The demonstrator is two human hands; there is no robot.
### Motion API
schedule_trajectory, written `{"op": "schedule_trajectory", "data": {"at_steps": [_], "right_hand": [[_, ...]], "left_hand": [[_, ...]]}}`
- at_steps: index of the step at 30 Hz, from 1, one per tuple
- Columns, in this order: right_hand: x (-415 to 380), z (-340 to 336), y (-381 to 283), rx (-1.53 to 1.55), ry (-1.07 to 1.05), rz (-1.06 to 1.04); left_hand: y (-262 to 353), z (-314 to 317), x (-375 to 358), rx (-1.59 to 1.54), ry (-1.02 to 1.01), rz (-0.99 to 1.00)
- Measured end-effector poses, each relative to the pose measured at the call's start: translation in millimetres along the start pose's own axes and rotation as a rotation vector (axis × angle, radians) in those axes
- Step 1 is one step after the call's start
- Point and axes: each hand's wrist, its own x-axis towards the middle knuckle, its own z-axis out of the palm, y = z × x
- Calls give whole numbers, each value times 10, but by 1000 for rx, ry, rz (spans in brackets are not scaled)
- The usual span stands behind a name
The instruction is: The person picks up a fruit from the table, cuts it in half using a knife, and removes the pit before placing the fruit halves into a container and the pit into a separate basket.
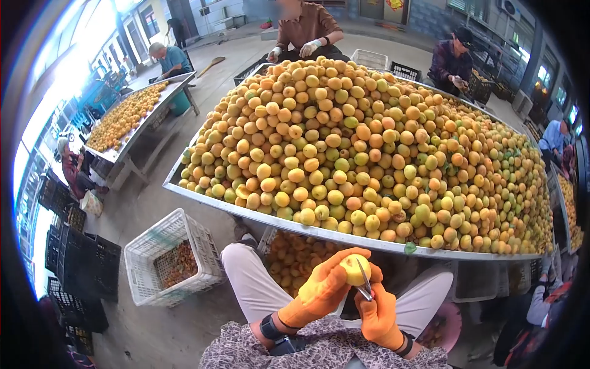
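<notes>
An orange work glove covers my left hand (321,288), whose fingers wrap round a yellow apricot (354,271) above my lap. My right hand (380,315), gloved in orange too, grips a small knife (367,288) with a bit of red at its handle. The knife's narrow metal blade lies against the apricot's right side. Just below the hands and between my knees, a crate (265,238) holds more apricots, partly hidden by my left arm. Beyond the hands rises a large heap of apricots (344,160) on a metal-edged table (295,229).
A white plastic crate (138,273) with reddish scraps stands on the floor at left. At right is a pink basin (452,326). People work across the table, one in a brown shirt (307,29). Another apricot-covered table (117,154) stands far left, near black crates (89,261).
</notes>
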Motion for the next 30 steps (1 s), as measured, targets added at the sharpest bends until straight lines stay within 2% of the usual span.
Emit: {"op": "schedule_trajectory", "data": {"at_steps": [2,8,10,11,12,14,15,16,18,19,20,22,24,26,27,28,30], "right_hand": [[44,34,-72,18,10,-31],[65,-28,-179,-39,-27,-59],[55,-79,-164,-67,-37,-67],[51,-117,-146,-101,-72,-86],[48,-139,-137,-132,-106,-104],[65,-163,-205,-131,-128,-59],[74,-175,-233,-129,-148,-17],[77,-171,-204,-130,-145,-18],[95,-159,-99,-72,-135,-188],[94,-146,-87,-74,-134,-196],[89,-123,-78,-94,-93,-268],[111,-121,-48,-118,-54,-347],[138,-137,4,-160,13,-447],[106,-227,28,-178,-67,-430],[99,-238,15,-155,-91,-378],[99,-244,-2,-131,-114,-329],[60,-244,-74,-125,-129,-259]], "left_hand": [[86,39,-35,149,-22,-70],[222,118,-79,220,-77,-79],[287,106,-53,315,-171,-66],[374,72,-13,457,-230,-19],[446,35,44,456,-231,-17],[561,-22,147,880,-428,150],[603,-18,184,1005,-453,223],[612,-3,179,1006,-457,223],[617,36,166,840,-396,123],[438,80,101,496,-250,-3],[362,167,28,122,-197,-188],[178,185,3,54,-214,-114],[213,239,-21,120,-237,-59],[279,218,-49,264,-266,-41],[340,177,-10,519,-272,62],[407,174,26,521,-271,63],[522,174,90,951,-353,239]]}}
